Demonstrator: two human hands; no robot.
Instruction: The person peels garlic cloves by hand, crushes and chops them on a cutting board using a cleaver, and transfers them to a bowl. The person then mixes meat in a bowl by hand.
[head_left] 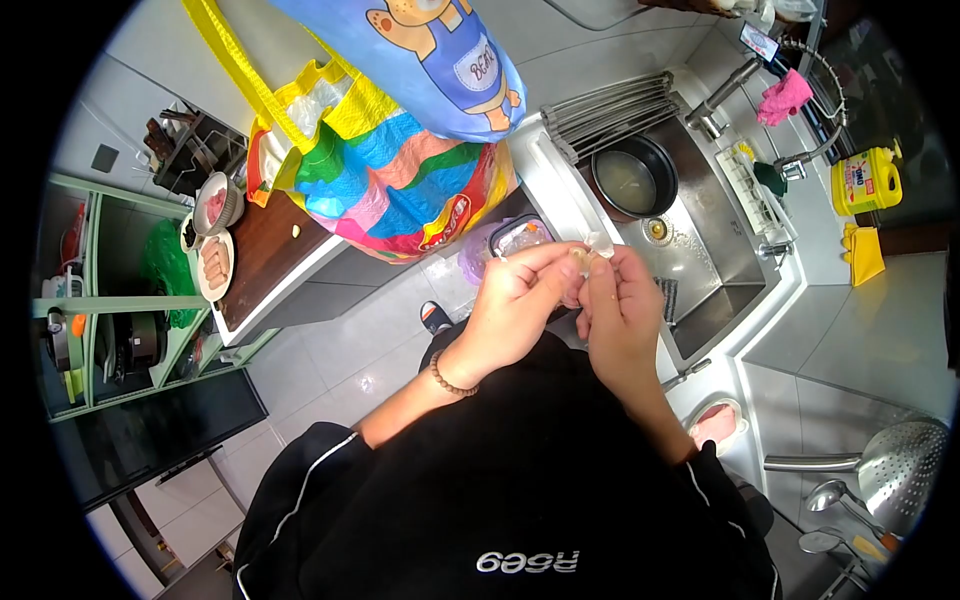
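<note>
My left hand (515,305) and my right hand (622,305) meet in front of my chest, near the sink's edge. Their fingertips pinch a small, pale garlic clove (580,262). White papery skin (599,243) sticks up from it between the thumbs and forefingers. Fingers cover part of the clove. A beaded bracelet (452,375) circles my left wrist.
A steel sink (715,295) holds a dark pot (632,178) with cloudy liquid. Colourful bags (400,190) stand on the counter at left, near a plate of sausage-like pieces (216,266). Raw meat (716,425) lies in a bowl at right.
</note>
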